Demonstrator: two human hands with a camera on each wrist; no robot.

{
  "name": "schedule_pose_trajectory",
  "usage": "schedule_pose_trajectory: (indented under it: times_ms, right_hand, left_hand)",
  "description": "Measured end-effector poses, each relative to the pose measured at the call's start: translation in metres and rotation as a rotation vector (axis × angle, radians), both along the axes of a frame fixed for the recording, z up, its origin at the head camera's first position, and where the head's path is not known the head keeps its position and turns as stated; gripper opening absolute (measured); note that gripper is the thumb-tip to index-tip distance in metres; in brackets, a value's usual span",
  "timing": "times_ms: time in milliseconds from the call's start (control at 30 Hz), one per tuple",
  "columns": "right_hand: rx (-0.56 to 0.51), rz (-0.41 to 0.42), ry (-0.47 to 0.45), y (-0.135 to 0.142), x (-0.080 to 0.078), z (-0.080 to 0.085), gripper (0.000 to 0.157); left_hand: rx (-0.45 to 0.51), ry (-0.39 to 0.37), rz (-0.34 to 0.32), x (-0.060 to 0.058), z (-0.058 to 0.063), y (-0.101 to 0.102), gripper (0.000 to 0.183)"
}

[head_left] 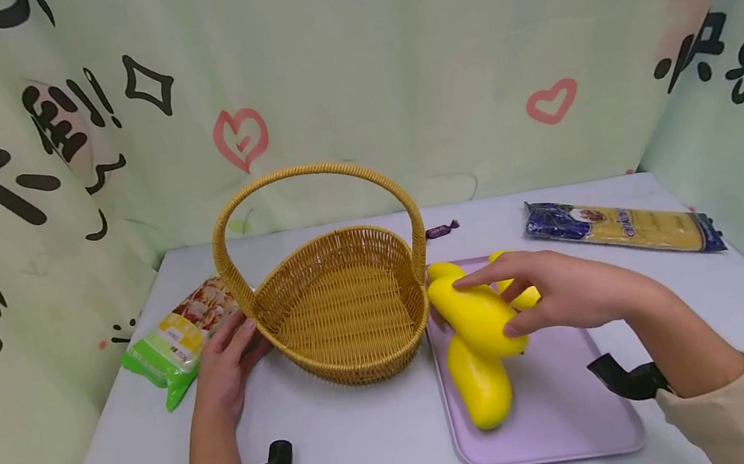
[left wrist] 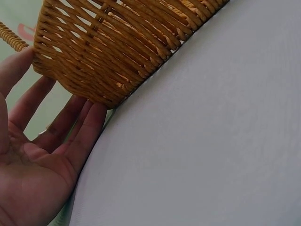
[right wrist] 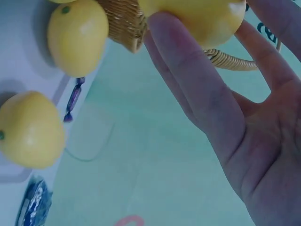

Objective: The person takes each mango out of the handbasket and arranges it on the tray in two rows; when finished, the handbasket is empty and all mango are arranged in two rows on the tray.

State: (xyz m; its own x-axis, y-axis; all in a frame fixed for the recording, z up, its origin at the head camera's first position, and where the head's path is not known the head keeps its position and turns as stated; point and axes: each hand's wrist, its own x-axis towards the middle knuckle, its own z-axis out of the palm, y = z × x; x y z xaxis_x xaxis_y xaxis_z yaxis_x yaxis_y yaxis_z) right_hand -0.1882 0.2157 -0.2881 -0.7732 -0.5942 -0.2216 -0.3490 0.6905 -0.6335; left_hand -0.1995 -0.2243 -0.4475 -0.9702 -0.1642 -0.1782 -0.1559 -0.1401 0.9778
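Note:
My right hand (head_left: 556, 288) holds a yellow mango (head_left: 476, 317) between thumb and fingers, over the left part of a lilac tray (head_left: 566, 396). Beneath it, another mango (head_left: 480, 389) lies on the tray. Farther back are a mango (head_left: 444, 271) at the tray's left corner and a mango (head_left: 521, 294) partly hidden behind the right hand. To the left stands a wicker basket (head_left: 348, 309) with a tall handle and a bare inside. My left hand (head_left: 228, 364) touches the basket's left side, its fingertips against the woven wall (left wrist: 108, 56) in the left wrist view.
A green food bag (head_left: 178, 344) lies left of the basket, partly behind it. At the back are a purple wrapped candy (head_left: 442, 230) and, on the right, a blue and yellow pasta packet (head_left: 623, 226). A printed curtain (head_left: 331, 68) encloses the white table.

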Motion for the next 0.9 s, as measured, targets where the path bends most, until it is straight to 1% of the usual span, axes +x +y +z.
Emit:
schedule_pose_trajectory:
  times_ms: [133, 267, 500, 600, 733, 800, 900]
  right_hand:
    - [-0.010, -0.060, -0.017, 0.015, 0.010, -0.006, 0.059]
    - [-0.020, -0.120, -0.034, 0.029, 0.016, -0.014, 0.064]
    - [-0.003, -0.232, -0.018, 0.052, 0.026, -0.032, 0.070]
    - [-0.007, -0.265, -0.044, 0.059, 0.031, -0.041, 0.072]
    - [-0.001, -0.302, -0.116, 0.066, 0.037, -0.050, 0.074]
    - [-0.002, -0.308, -0.135, 0.070, 0.040, -0.054, 0.074]
    - [-0.029, -0.301, -0.165, 0.073, 0.044, -0.061, 0.072]
  left_hand:
    - [0.002, -0.014, -0.005, -0.001, 0.000, 0.001, 0.057]
    - [0.012, -0.025, -0.005, 0.000, 0.000, 0.001, 0.055]
    - [0.013, -0.018, 0.002, -0.001, 0.005, -0.001, 0.057]
    - [0.012, -0.015, 0.001, -0.001, 0.005, -0.001, 0.057]
    - [0.017, -0.023, -0.003, 0.000, 0.005, 0.000, 0.055]
    - [0.021, -0.024, -0.003, 0.000, 0.005, 0.000, 0.055]
    - [0.018, -0.023, 0.002, 0.001, 0.004, -0.001, 0.057]
